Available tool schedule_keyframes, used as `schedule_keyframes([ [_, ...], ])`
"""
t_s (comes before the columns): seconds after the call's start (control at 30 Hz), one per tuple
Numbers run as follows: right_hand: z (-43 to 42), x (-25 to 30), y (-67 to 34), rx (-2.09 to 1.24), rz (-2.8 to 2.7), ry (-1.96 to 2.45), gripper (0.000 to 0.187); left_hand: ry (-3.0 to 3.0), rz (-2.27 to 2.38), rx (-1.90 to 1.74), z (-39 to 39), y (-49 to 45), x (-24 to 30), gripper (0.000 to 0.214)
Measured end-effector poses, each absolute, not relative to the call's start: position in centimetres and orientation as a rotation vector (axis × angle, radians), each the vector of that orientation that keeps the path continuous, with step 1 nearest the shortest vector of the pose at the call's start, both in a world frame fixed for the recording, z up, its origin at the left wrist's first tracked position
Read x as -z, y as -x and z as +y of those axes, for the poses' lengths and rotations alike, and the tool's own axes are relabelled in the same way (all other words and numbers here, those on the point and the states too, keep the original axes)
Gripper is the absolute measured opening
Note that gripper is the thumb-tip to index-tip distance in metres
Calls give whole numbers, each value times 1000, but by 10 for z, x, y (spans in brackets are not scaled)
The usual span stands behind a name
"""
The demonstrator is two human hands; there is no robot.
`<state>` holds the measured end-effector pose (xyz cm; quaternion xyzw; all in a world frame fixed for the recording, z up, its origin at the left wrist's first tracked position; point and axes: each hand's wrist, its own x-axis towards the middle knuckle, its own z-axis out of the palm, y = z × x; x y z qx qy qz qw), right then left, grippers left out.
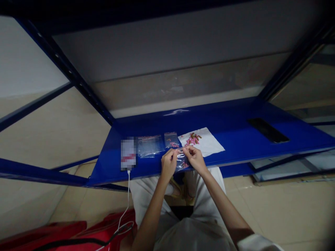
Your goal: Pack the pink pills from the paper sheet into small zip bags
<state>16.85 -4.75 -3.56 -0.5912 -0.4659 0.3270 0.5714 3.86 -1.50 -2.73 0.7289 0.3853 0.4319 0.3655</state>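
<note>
Between both hands, at the front edge of the blue shelf, is a small clear zip bag (182, 164) with pink and brown pieces low inside it. My left hand (169, 161) pinches its top edge on the left. My right hand (194, 157) pinches the same edge on the right. Just behind the hands, a white paper sheet (213, 144) carries a heap of pink and brown pill-like pieces (193, 138). Another zip bag (171, 140) with similar pieces lies to the left of the paper. Further left is a stack of clear bags (150, 145) that look flat.
A phone with a blurred screen (128, 153) lies at the shelf's left, a white cable (128, 188) hanging from it. A dark phone (268, 130) rests on the right of the blue shelf (230, 122). Blue uprights frame both sides. Red plastic seats (104, 226) stand at lower left.
</note>
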Motion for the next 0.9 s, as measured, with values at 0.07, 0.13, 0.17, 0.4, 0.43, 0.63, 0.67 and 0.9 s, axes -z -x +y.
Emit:
schedule_keyframes([
  [0.07, -48, 36, -169, -773, -1064, 1381, 29, -1849, 1004, -1167, -15, -39, 28, 27],
  [0.13, -49, 35, -170, -802, -1037, 1366, 27, -1801, 1015, -1227, -15, -37, 28, 23],
  [0.17, -49, 35, -170, -820, -1028, 1354, 27, -1780, 1005, -1240, -15, -37, 28, 22],
  [0.4, -52, 33, -170, -824, -1080, 1343, 27, -1787, 915, -1230, -17, -31, 22, 21],
  [0.43, -52, 33, -170, -810, -1095, 1352, 27, -1795, 915, -1228, -17, -31, 22, 21],
  [0.63, -51, 34, -166, -730, -1153, 1388, 27, -1830, 938, -1233, -17, -32, 26, 21],
  [0.67, -51, 34, -166, -727, -1141, 1384, 26, -1834, 942, -1238, -17, -32, 27, 21],
  [0.9, -53, 28, -168, -836, -1050, 1327, 30, -1837, 918, -1223, -15, -34, 28, 21],
])
